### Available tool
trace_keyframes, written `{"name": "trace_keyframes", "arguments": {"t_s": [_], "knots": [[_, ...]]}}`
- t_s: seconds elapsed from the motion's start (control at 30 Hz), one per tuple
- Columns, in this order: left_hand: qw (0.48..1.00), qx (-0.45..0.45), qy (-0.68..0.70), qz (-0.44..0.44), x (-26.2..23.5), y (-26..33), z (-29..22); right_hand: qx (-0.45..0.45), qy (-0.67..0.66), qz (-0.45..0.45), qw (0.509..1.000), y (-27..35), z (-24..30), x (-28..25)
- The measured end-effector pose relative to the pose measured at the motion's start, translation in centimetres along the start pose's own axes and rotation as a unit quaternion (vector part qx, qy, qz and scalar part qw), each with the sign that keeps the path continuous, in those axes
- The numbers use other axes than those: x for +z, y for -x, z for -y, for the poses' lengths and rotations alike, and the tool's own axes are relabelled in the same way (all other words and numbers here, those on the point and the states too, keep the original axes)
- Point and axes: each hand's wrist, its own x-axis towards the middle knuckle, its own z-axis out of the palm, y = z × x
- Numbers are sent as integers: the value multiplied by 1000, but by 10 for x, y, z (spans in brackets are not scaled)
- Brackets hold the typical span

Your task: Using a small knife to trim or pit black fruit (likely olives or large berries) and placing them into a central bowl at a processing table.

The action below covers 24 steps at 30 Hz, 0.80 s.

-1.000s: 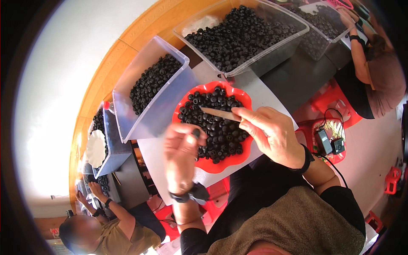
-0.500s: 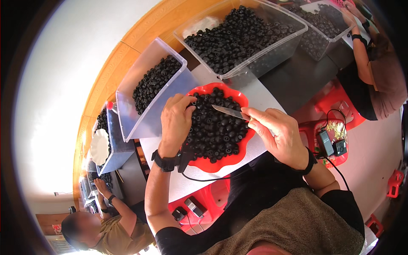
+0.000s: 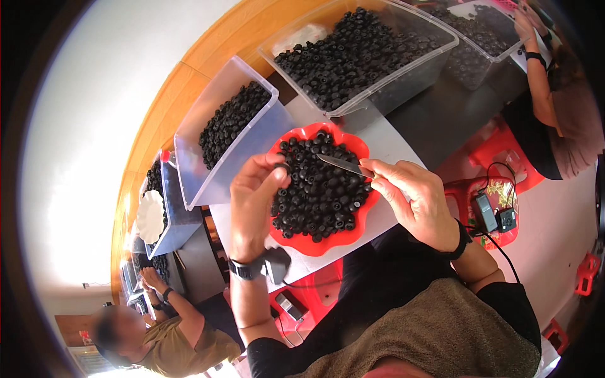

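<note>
A red scalloped bowl (image 3: pixel 296 238) full of small black ring-shaped parts (image 3: pixel 321 195) sits on the grey table in front of me. My left hand (image 3: pixel 252 205) hovers over the bowl's left rim, fingertips pinched on one small black part (image 3: pixel 280 169). My right hand (image 3: pixel 419 201) is at the bowl's right side and grips metal tweezers (image 3: pixel 343 165), whose tip points left over the pile toward my left fingers. A black band with a small device is on my left wrist (image 3: pixel 255 268).
Clear plastic bins of black parts stand behind the bowl: one at the left (image 3: pixel 220 148), a large one at the back (image 3: pixel 359 53). Another person's arm (image 3: pixel 539 69) works at the far right. A seated person (image 3: pixel 164 327) is at the lower left. Red stools (image 3: pixel 498 208) stand below.
My left hand drew back from deep in the pile to the bowl's left rim, lifting a black part in its fingertips. The right hand with the tweezers stayed nearly in place.
</note>
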Motion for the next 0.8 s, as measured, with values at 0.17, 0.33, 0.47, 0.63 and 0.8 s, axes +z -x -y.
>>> {"name": "trace_keyframes", "arguments": {"t_s": [0.17,0.33,0.47,0.63,0.8], "knots": [[916,-64,395,44,10,36,26,-20,-26,20,999,0,12,17],[863,-104,492,-53,21,52,39,-70,11,61,996,7,23,29],[854,-69,516,28,19,56,47,-99,44,72,991,10,26,35],[826,-65,560,6,21,62,57,-108,64,79,989,11,28,38],[803,-94,589,-3,20,64,59,-111,79,78,988,10,28,39]]}}
